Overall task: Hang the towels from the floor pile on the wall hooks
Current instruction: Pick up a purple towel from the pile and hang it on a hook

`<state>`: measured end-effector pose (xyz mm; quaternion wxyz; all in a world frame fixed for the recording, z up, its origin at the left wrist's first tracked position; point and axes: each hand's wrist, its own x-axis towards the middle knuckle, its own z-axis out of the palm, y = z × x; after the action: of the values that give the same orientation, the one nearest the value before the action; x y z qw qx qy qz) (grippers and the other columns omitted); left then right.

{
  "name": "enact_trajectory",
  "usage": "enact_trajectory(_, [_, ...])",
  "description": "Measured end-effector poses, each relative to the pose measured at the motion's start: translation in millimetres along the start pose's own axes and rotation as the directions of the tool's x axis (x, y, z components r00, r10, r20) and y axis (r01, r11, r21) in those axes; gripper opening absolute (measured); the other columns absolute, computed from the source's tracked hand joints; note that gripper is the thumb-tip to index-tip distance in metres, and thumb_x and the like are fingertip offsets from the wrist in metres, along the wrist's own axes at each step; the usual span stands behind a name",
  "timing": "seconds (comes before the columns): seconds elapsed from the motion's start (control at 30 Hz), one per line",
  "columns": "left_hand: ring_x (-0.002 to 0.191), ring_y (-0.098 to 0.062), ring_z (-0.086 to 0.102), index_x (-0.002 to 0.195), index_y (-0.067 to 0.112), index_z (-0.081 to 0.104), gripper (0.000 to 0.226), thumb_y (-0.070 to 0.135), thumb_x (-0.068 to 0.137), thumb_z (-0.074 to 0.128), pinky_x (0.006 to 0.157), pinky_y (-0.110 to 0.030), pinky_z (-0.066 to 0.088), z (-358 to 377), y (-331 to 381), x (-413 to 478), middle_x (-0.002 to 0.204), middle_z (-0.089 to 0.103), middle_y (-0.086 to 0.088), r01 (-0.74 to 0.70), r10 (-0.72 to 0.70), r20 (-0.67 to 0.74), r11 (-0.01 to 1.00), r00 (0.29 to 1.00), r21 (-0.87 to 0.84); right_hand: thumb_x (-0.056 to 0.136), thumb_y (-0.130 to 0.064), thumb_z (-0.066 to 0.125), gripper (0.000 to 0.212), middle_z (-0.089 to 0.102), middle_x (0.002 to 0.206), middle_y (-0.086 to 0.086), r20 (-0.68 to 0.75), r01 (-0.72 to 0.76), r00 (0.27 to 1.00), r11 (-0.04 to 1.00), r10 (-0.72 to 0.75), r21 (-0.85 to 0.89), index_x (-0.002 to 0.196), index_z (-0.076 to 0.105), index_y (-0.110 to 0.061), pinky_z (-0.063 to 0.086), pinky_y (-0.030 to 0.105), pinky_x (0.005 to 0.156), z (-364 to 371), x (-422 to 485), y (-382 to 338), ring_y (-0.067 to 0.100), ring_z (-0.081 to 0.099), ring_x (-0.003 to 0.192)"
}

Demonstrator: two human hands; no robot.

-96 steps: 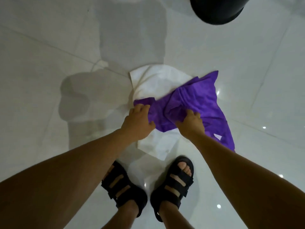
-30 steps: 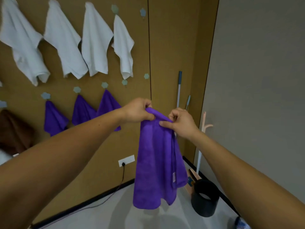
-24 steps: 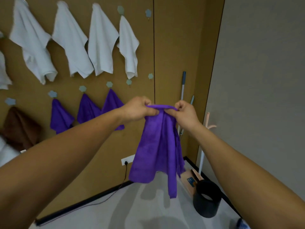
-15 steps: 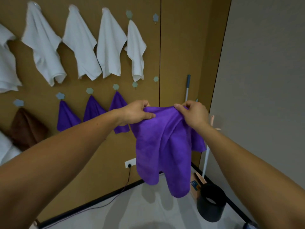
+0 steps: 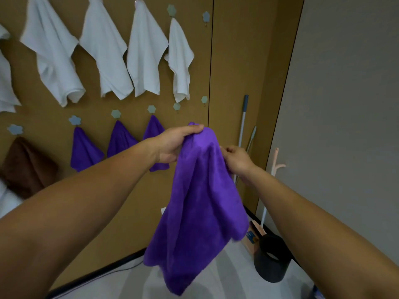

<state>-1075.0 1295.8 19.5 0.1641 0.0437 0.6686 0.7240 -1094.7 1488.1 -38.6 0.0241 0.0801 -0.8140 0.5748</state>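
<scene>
A purple towel (image 5: 200,203) hangs in front of me, bunched at its top. My left hand (image 5: 176,143) grips that top, and my right hand (image 5: 236,159) pinches its right edge a little lower. Both hands are near the brown wall. Two bare star-shaped hooks, one (image 5: 177,106) and another (image 5: 204,99), sit just above my left hand. Left of them, three purple towels (image 5: 84,147) hang on the lower row, and several white towels (image 5: 146,55) hang on the upper row. The floor pile is out of view.
A brown towel (image 5: 26,167) hangs at the far left. Mop handles (image 5: 243,126) lean in the corner by the grey wall (image 5: 345,104). A black bin (image 5: 272,258) and a pink stand (image 5: 276,160) are at the lower right. A bare hook (image 5: 206,16) is at the upper right.
I picked the purple towel off the floor pile and stood facing the wall. In the last half second my left hand gathered the top and rose toward the lower hooks; my right hand dropped slightly.
</scene>
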Motion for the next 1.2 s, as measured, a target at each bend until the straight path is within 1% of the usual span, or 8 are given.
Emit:
enact_trajectory(0.13, [0.104,-0.027,0.067,0.112,0.008,0.067,0.050,0.038,0.074,0.077,0.092,-0.039,0.053,-13,0,2,0.112,0.069,-0.012,-0.010,0.005,-0.058,0.996,0.998,-0.086,0.093,-0.065,0.038,0.069,0.066,0.113,0.009,0.140,-0.221,0.964,0.974,0.227,-0.057,0.117,0.066,-0.007,0.049,0.040,0.096,-3,-6,16,0.026,0.063,0.102])
enact_trajectory(0.27, [0.094,-0.026,0.068,0.115,0.008,0.063,0.042,0.035,0.084,0.068,0.086,-0.038,0.055,-15,4,-5,0.102,0.069,-0.012,-0.025,0.011,-0.075,0.984,0.997,-0.178,0.090,-0.074,0.022,0.077,0.054,0.135,0.015,0.266,-0.430,0.858,0.898,0.439,-0.094,0.131,0.053,-0.015,0.047,0.042,0.082,-6,-21,38,0.027,0.061,0.096])
enact_trajectory(0.5, [0.090,-0.023,0.067,0.109,0.005,0.062,0.033,0.032,0.092,0.055,0.093,-0.035,0.051,-11,15,-23,0.098,0.068,-0.012,-0.092,0.075,-0.073,0.962,0.994,-0.257,0.086,-0.079,0.021,0.091,0.064,0.100,0.014,0.396,-0.523,0.805,0.844,0.443,0.121,0.132,0.049,-0.005,0.040,0.045,0.088,18,-24,52,0.028,0.060,0.094])
enact_trajectory(0.67, [0.095,-0.025,0.063,0.110,0.005,0.058,0.033,0.033,0.096,0.048,0.099,-0.038,0.047,-7,18,-35,0.099,0.064,-0.014,-0.122,0.092,-0.118,0.955,0.989,-0.272,0.093,-0.062,0.034,0.055,0.068,0.096,0.009,0.546,-0.558,0.761,0.784,0.352,0.273,0.099,0.068,-0.019,0.048,0.040,0.079,39,-34,47,0.029,0.061,0.090])
enact_trajectory(0.8, [0.085,-0.024,0.065,0.100,0.006,0.060,0.030,0.033,0.095,0.047,0.084,-0.034,0.052,-15,18,-42,0.092,0.066,-0.012,-0.116,0.077,-0.199,0.974,0.977,-0.195,0.094,-0.022,0.047,0.020,0.064,0.079,0.004,0.320,-0.468,0.880,0.758,0.352,0.455,0.081,0.063,-0.017,0.046,0.026,0.055,39,-26,34,0.014,0.058,0.065])
enact_trajectory(0.9, [0.086,-0.023,0.066,0.098,0.011,0.061,0.026,0.034,0.092,0.052,0.082,-0.034,0.052,-31,15,-45,0.092,0.068,-0.010,-0.136,0.081,-0.309,0.978,0.948,-0.160,0.090,-0.026,0.057,0.017,0.061,0.071,0.002,0.168,-0.444,0.896,0.825,0.411,0.351,0.076,0.061,-0.018,0.040,0.024,0.047,25,-16,30,0.013,0.055,0.058])
enact_trajectory(1.1, [0.075,-0.023,0.070,0.087,0.015,0.068,0.019,0.032,0.084,0.059,0.073,-0.038,0.057,-70,4,-53,0.080,0.072,-0.005,-0.103,0.093,-0.613,0.994,0.785,0.018,0.090,-0.040,0.058,0.043,0.067,0.098,0.020,-0.300,-0.240,0.921,0.969,0.247,0.061,0.088,0.064,0.002,0.048,0.038,0.073,-21,7,23,0.034,0.062,0.085])
enact_trajectory(1.2, [0.076,-0.024,0.067,0.086,0.012,0.064,0.018,0.029,0.085,0.058,0.083,-0.043,0.055,-82,-3,-55,0.077,0.069,-0.006,-0.071,0.094,-0.709,0.996,0.699,0.062,0.090,-0.050,0.052,0.058,0.065,0.114,0.022,-0.292,-0.224,0.941,0.962,0.172,-0.156,0.108,0.065,0.004,0.050,0.043,0.089,-31,8,14,0.039,0.061,0.104])
